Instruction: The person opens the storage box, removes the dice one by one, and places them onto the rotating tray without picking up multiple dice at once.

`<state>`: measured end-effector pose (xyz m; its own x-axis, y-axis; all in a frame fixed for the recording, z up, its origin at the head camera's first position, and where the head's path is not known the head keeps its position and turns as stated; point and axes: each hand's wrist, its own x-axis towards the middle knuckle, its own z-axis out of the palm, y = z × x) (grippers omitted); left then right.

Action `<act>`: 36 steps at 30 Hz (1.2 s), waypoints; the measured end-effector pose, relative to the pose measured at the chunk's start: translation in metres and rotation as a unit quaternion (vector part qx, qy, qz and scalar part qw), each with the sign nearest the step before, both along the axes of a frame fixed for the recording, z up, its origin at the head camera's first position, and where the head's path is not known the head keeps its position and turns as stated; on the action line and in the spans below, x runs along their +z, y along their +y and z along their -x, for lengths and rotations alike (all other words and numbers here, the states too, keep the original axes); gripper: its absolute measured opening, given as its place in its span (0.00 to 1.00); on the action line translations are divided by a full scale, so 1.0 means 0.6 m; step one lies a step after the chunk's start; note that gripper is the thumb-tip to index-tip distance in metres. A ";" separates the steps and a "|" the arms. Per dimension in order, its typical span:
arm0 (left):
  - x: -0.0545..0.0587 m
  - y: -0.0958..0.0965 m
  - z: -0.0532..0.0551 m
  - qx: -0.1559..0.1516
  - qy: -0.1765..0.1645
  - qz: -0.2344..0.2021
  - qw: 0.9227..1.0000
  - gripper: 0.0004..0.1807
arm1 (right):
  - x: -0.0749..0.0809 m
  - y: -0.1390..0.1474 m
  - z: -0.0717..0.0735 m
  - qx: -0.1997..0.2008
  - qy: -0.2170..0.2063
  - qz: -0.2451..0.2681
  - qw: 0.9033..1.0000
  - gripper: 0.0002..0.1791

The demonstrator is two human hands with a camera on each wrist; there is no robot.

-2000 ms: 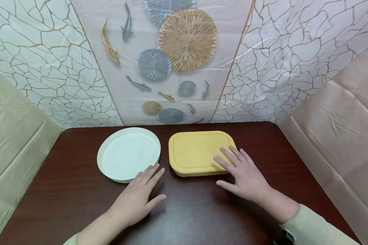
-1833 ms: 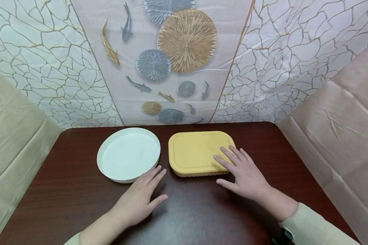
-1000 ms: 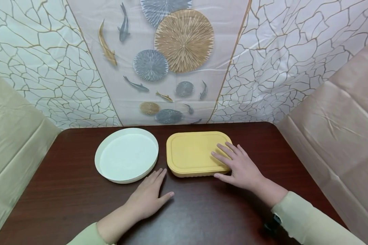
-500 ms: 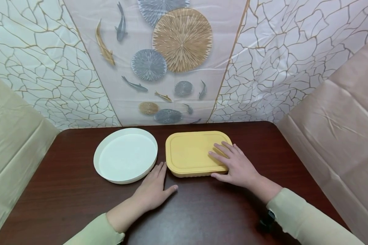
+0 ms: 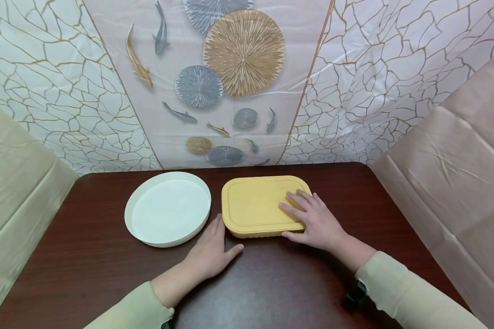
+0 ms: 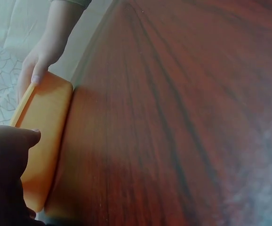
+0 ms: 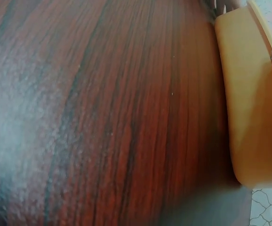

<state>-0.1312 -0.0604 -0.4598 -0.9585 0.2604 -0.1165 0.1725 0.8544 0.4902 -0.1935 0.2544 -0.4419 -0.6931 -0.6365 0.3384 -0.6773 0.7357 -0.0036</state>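
Note:
A yellow rectangular food box with a lid (image 5: 251,201) sits at the back middle of the table. My left hand (image 5: 210,251) lies low at its front left corner, fingers straight along its left side and thumb spread out in front. From the right, my right hand (image 5: 319,224) rests on the lid with its fingers spread over the top and its thumb at the front edge. In the left wrist view the right thumb touches the rim of the box (image 6: 51,117). The right wrist view shows the box's smooth front wall (image 7: 251,94).
Just left of the box stands a shallow round white dish (image 5: 169,212), close beside my left fingers. The dark red-brown wooden table (image 5: 271,292) ends at a patterned cloth backdrop (image 5: 247,137), with beige fabric walls (image 5: 448,178) on both sides.
My left hand has moved right and forward, from in front of the white dish to the box's left corner. My right hand has shifted slightly left, its thumb now at the box's front edge.

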 end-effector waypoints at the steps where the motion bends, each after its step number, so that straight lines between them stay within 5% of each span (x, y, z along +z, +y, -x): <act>1: 0.000 0.001 0.001 0.003 0.001 -0.004 1.000 0.54 | -0.001 0.001 0.001 0.000 0.000 0.000 1.000 0.41; 15: -0.004 0.009 0.010 0.021 0.038 -0.062 0.997 0.54 | -0.011 0.006 0.008 0.022 0.014 0.012 1.000 0.41; 36: -0.013 0.012 0.019 0.020 0.039 -0.052 0.998 0.53 | -0.018 0.012 0.005 0.025 0.025 0.028 0.999 0.41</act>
<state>-0.1428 -0.0534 -0.4673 -0.9732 0.2295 -0.0161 0.1807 0.8058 0.5639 -0.1965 0.2617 -0.4525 -0.6424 -0.6488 0.4079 -0.7137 0.7004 -0.0100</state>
